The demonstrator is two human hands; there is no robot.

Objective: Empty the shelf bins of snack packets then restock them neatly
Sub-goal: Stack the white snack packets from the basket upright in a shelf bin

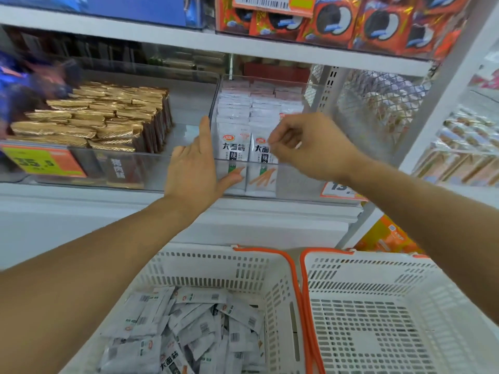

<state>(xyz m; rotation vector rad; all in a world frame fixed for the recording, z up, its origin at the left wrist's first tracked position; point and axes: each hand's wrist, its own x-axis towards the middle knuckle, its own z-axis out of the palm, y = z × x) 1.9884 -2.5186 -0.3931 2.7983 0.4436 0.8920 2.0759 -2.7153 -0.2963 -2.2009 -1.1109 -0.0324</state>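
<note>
White snack packets (249, 122) stood in rows in the clear bin (291, 182) at the shelf's front edge. The right hand (310, 147) pinched a front packet's top; the left hand (197, 168), fingers straight, pressed the bin's left front corner. More packets lay in the left basket (216, 265).

You face white metal shelving (270, 49) in a shop; its wire-mesh side panel (378, 103) stands to your right; light is even.

head cam | looks forward and down | close on shelf bins (270, 168) | basket (216, 263) below
</note>
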